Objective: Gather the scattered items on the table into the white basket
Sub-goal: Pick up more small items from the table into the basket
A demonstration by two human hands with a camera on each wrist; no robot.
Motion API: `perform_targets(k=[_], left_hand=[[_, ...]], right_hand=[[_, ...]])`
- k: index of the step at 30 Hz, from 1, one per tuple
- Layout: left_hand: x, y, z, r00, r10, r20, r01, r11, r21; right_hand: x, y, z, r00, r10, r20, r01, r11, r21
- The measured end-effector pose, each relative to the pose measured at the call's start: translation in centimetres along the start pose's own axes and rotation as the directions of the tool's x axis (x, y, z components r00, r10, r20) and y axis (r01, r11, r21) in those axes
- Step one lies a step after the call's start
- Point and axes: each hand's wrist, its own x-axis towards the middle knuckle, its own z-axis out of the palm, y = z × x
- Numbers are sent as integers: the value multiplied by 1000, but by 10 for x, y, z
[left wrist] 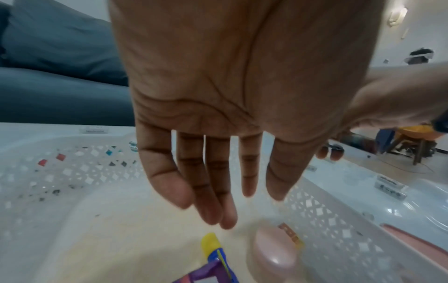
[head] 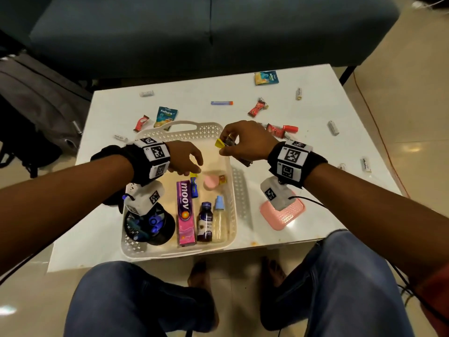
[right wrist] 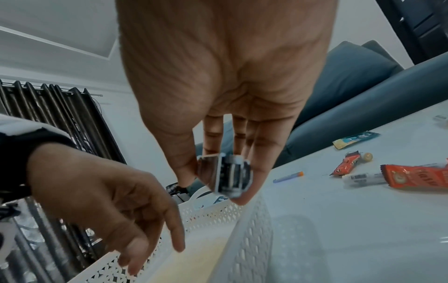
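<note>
The white basket (head: 239,190) stands at the table's near edge and holds a pink "moov" box (head: 185,212), a dark bottle (head: 204,224), a clear bottle with a blue cap (head: 220,220) and a pink round case (head: 211,182). My left hand (head: 187,161) hovers over the basket floor (left wrist: 72,229), fingers straight and holding nothing (left wrist: 218,181). My right hand (head: 233,142) is above the basket's far right corner and pinches a small dark packet (right wrist: 230,176) with a yellow tab (head: 220,143) between thumb and fingers.
Red wrappers (head: 257,108) (head: 141,123) (head: 279,129), two blue-yellow sachets (head: 165,116) (head: 266,77), a pen (head: 221,102) and several small white tubes lie scattered on the white table (head: 303,181). A pink tray (head: 283,212) sits right of the basket. A sofa stands behind the table.
</note>
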Motion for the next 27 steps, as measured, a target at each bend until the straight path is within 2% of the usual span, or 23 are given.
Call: perform_targets(k=[2, 6, 8, 12, 18, 22, 27], left_hand=[[-7, -9, -8, 998, -9, -56, 8, 1000, -20], [-31, -29, -27, 996, -37, -87, 32, 998, -54], [-44, -45, -34, 990, -42, -138, 35, 998, -54], [-66, -85, -33, 971, -98, -217, 76, 991, -106], [-79, -148, 14, 956, -251, -155, 192, 928, -319], [-81, -157, 43, 966, -232, -118, 160, 886, -434], [-79, -158, 65, 969, -209, -132, 98, 817, -569]], right_hand=[[3, -4, 4, 1000, 11, -11, -11, 1000, 18], [13, -22, 13, 999, 35, -10, -34, 999, 25], [19, -37, 19, 999, 39, 23, -39, 999, -5], [34, -69, 37, 993, 80, 91, -86, 994, 63], [72, -126, 86, 971, 49, 235, -40, 998, -39], [91, -132, 123, 945, 111, 307, -62, 984, -167], [92, -113, 135, 917, 151, 369, -48, 960, -275]])
